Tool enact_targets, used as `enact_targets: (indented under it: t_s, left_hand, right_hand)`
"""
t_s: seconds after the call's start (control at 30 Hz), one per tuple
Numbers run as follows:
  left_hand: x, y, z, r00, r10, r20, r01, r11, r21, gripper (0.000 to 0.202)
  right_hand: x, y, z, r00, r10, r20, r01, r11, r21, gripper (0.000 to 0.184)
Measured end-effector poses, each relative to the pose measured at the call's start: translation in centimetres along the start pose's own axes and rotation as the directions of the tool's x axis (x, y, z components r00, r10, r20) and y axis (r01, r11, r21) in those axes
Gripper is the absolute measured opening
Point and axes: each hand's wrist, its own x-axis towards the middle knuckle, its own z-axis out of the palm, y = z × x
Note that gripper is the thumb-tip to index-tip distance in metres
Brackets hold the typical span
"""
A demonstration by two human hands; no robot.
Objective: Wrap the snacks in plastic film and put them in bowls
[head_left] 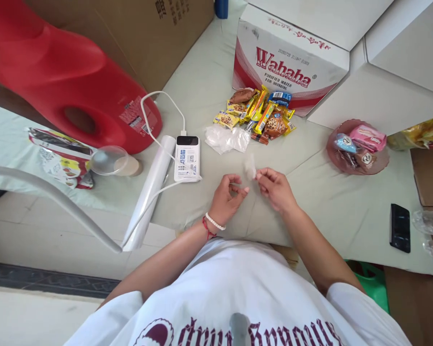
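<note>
Head view, two hands (228, 199) (277, 190), one held plastic piece (250, 166)

Over a pale green tabletop (328, 202), the right hand (276, 190) pinches a small piece of clear plastic (250, 168); the left hand (227, 198) curls loosely just beside it. Beyond lie crumpled clear bags (223, 138), wrapped snacks (261, 115) and a Wahaha box (292, 53).

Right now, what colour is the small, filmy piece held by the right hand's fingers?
The small, filmy piece is translucent white; the head view shows it best.
</note>
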Motion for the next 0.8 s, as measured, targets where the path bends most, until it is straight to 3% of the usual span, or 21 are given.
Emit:
enact_targets:
  t_s: [0.1,0.2,0.4,0.6,0.8]
  left_hand:
    - [0.5,0.5,1.5,0.995,0.056,0.084,-0.056,0.998,-0.002,0.029]
    - [0.5,0.5,2.3,0.977,0.094,0.193,-0.094,0.996,-0.009,0.021]
    - [0.1,0.5,2.6,0.946,-0.12,0.301,0.178,0.969,-0.172,0.038]
    - [0.3,1.3,1.7,0.885,-0.176,0.432,0.319,0.903,-0.287,0.05]
    - [0.4,1.4,1.2,0.817,-0.281,0.504,0.498,0.785,-0.368,0.054]
  right_hand:
    - [-4.1,1.1,-0.3,0.992,0.122,0.044,-0.129,0.97,0.206,0.035]
    - [-6.1,2.0,-1.0,0.984,0.179,-0.009,-0.167,0.932,0.323,0.037]
    - [-7.1,2.8,-2.3,0.985,0.148,-0.089,-0.1,0.911,0.4,0.034]
    - [-7.3,2.1,-5.7,0.977,0.129,-0.167,-0.052,0.914,0.402,0.029]
    - [-7.3,1.8,-8.3,0.952,0.099,-0.29,-0.02,0.964,0.266,0.03]
